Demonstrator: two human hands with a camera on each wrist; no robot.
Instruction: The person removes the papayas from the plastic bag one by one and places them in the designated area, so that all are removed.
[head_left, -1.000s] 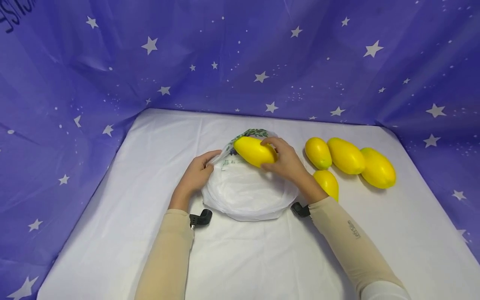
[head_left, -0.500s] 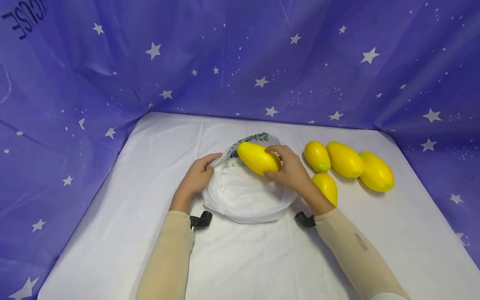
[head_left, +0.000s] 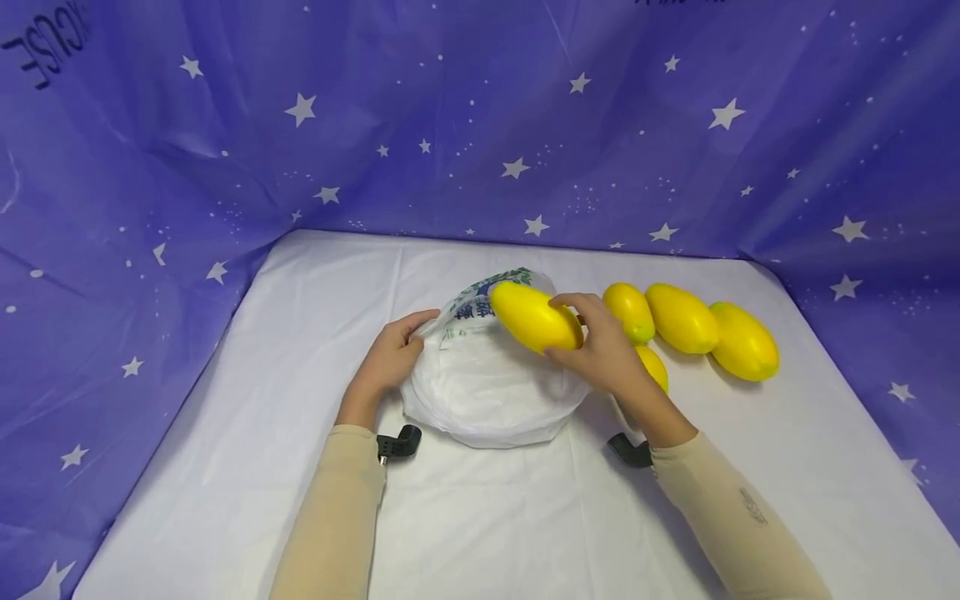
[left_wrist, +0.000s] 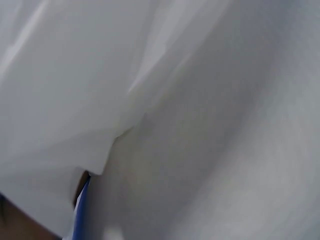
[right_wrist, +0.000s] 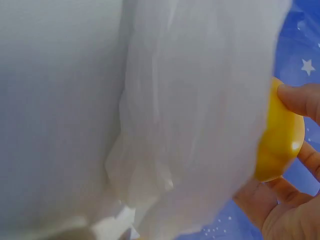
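A white plastic bag with green and blue print lies on the table with its mouth spread open. My left hand pinches the bag's left rim between thumb and fingers. Over the right part of the mouth, my right hand grips a yellow mango by its near end, the far end tilted up to the left. In the right wrist view, the bag hides part of the mango. The left wrist view holds mostly bag plastic; the left fingers are almost wholly out of sight.
Right of the bag lie several more yellow mangoes: a smaller one, a long one, another at the far right, and one partly behind my right hand. A purple star-printed curtain borders the white-covered table.
My right hand has drawn the mango to the right and a little nearer across the bag's mouth, showing more of the printed lettering. My left hand stays on the rim.
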